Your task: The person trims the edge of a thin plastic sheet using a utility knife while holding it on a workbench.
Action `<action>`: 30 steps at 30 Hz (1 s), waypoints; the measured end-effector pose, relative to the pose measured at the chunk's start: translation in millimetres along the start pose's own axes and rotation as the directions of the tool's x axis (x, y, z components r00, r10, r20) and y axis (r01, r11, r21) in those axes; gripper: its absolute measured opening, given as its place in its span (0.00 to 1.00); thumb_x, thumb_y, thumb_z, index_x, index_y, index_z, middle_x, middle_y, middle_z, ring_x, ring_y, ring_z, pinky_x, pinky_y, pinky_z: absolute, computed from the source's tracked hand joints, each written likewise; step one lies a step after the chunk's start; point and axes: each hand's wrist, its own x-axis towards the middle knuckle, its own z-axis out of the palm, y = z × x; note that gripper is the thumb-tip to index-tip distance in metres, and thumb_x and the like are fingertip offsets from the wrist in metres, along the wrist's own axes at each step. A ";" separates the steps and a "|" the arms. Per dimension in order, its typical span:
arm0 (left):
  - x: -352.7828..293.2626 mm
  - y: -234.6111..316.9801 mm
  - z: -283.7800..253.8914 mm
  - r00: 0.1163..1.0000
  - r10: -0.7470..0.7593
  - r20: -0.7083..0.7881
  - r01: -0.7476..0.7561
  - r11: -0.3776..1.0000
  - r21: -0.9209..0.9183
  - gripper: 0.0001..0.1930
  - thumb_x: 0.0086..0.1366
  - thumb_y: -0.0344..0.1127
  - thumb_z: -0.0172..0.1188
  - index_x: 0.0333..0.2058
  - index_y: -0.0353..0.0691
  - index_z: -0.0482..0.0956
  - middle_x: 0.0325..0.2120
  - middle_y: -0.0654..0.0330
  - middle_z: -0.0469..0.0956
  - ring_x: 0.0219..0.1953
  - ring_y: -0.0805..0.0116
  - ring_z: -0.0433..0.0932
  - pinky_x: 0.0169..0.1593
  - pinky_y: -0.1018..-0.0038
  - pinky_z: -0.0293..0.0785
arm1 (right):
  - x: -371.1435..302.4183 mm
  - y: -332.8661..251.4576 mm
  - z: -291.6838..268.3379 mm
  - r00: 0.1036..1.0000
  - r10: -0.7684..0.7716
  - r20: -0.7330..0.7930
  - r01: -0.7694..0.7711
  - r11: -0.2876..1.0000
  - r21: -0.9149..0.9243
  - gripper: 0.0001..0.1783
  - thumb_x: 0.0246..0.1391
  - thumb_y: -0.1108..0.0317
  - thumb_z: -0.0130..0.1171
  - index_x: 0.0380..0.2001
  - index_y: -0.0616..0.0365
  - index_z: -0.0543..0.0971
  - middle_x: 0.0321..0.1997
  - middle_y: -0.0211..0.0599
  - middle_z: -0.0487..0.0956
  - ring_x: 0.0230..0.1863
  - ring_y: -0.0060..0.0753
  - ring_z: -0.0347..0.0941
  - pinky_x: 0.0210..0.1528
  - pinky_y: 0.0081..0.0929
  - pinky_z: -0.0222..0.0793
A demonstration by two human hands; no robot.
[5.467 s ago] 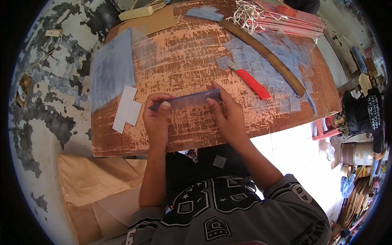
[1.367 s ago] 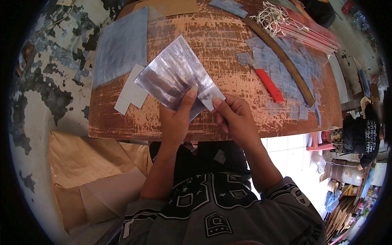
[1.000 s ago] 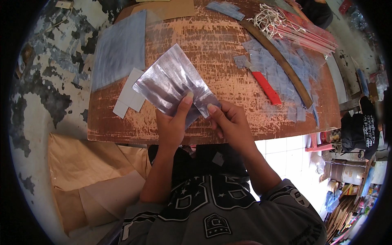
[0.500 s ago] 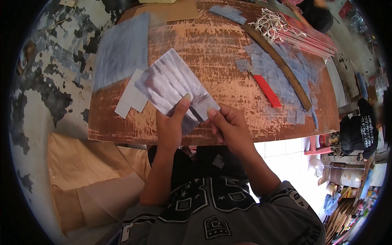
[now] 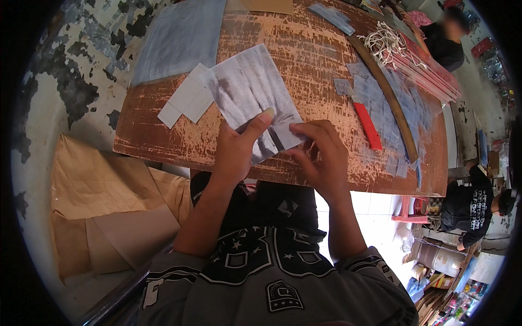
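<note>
A glossy silver-grey sheet (image 5: 247,81), possibly plastic, is tilted above the table's near edge, with a dark band across its lower right part. My left hand (image 5: 237,146) grips it from below, the thumb pressed on its face. At the lower right edge, the fingers of my right hand (image 5: 326,155) are closed around the sheet's corner, index finger on top and thumb underneath. Pale rectangular pieces (image 5: 190,98) lie on the table just left of the held sheet. A red-handled cutter (image 5: 368,125) rests to the right of my right hand.
The worn brown table (image 5: 304,60) carries large translucent sheets (image 5: 179,41) at far left. Small clear pieces (image 5: 375,95) lie scattered at right under a curved-looking wooden strip (image 5: 390,100). White cords (image 5: 383,46) sit behind them. Two other people (image 5: 443,41) are at the right.
The view has shifted, so the table sits differently in it. My right hand has opened out somewhat along the sheet's edge, its index finger now straighter; my left grip stays.
</note>
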 end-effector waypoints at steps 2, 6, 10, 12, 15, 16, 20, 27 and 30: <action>-1.0 -0.2 -1.1 1.000 0.012 0.013 -0.013 0.999 0.036 0.19 0.71 0.33 0.66 0.55 0.30 0.77 0.46 0.57 0.83 0.46 0.71 0.83 0.50 0.74 0.81 | 2.5 0.0 -1.8 1.000 -0.010 0.007 0.010 1.000 0.001 0.26 0.45 0.72 0.78 0.50 0.54 0.83 0.45 0.35 0.82 0.35 0.27 0.76 0.33 0.22 0.70; -2.4 1.8 0.0 0.999 0.029 0.015 -0.030 0.994 0.108 0.18 0.71 0.34 0.66 0.54 0.29 0.78 0.44 0.56 0.84 0.44 0.72 0.83 0.48 0.75 0.81 | 2.4 -2.7 -6.6 0.997 0.061 0.044 -0.061 0.998 0.008 0.24 0.45 0.71 0.78 0.48 0.55 0.84 0.42 0.38 0.81 0.43 0.41 0.80 0.43 0.33 0.76; -4.6 1.1 1.0 1.000 0.008 0.029 -0.012 0.990 0.141 0.16 0.71 0.34 0.66 0.51 0.28 0.79 0.42 0.57 0.85 0.41 0.73 0.84 0.45 0.75 0.81 | -0.4 1.5 -6.8 0.997 0.073 0.017 -0.074 0.996 0.048 0.22 0.45 0.71 0.78 0.46 0.56 0.86 0.40 0.35 0.80 0.36 0.31 0.78 0.36 0.27 0.73; -5.5 3.1 2.3 1.000 0.000 0.030 -0.005 0.985 0.172 0.16 0.71 0.34 0.66 0.50 0.28 0.80 0.40 0.57 0.85 0.40 0.73 0.85 0.44 0.75 0.82 | -1.6 1.9 -6.0 0.995 0.098 -0.001 -0.097 0.992 0.079 0.20 0.46 0.70 0.78 0.44 0.56 0.86 0.38 0.33 0.80 0.32 0.26 0.76 0.32 0.24 0.70; -7.4 4.5 5.0 0.999 0.018 0.031 -0.023 0.981 0.190 0.15 0.72 0.34 0.65 0.50 0.28 0.80 0.39 0.56 0.86 0.39 0.73 0.85 0.43 0.76 0.82 | 0.6 3.5 -4.5 0.997 0.070 -0.025 -0.068 0.995 0.070 0.16 0.48 0.70 0.78 0.41 0.58 0.86 0.35 0.31 0.78 0.28 0.22 0.73 0.28 0.22 0.66; -7.1 2.9 5.9 0.998 0.042 0.036 -0.048 0.982 0.182 0.15 0.72 0.34 0.65 0.50 0.28 0.80 0.39 0.56 0.86 0.38 0.73 0.85 0.43 0.75 0.83 | 0.3 3.7 -4.0 0.996 0.085 -0.027 -0.083 0.993 0.088 0.16 0.48 0.70 0.78 0.41 0.58 0.86 0.34 0.31 0.78 0.28 0.22 0.73 0.28 0.22 0.66; -8.4 5.7 6.9 0.996 0.000 0.093 -0.016 0.985 0.173 0.15 0.73 0.34 0.64 0.51 0.28 0.80 0.41 0.55 0.86 0.40 0.73 0.85 0.43 0.76 0.83 | -1.5 6.5 -0.6 0.992 0.116 -0.052 -0.107 0.983 0.150 0.14 0.49 0.71 0.77 0.40 0.59 0.86 0.32 0.31 0.78 0.28 0.21 0.73 0.28 0.22 0.65; -5.6 2.0 -1.0 0.999 0.025 0.038 -0.032 0.977 0.210 0.16 0.72 0.34 0.66 0.52 0.28 0.79 0.43 0.55 0.85 0.43 0.72 0.84 0.48 0.74 0.81 | -3.8 1.9 -1.7 0.989 0.149 0.017 -0.149 0.973 0.176 0.13 0.51 0.75 0.75 0.41 0.60 0.85 0.36 0.33 0.79 0.33 0.22 0.76 0.31 0.20 0.68; -3.5 3.4 -6.8 0.999 0.011 0.043 -0.017 0.989 0.147 0.18 0.71 0.33 0.66 0.53 0.29 0.78 0.44 0.56 0.84 0.45 0.71 0.83 0.50 0.74 0.80 | -3.5 -0.6 -5.6 0.981 0.155 0.113 -0.178 0.955 0.237 0.15 0.56 0.75 0.72 0.46 0.61 0.82 0.38 0.33 0.80 0.37 0.21 0.77 0.34 0.19 0.69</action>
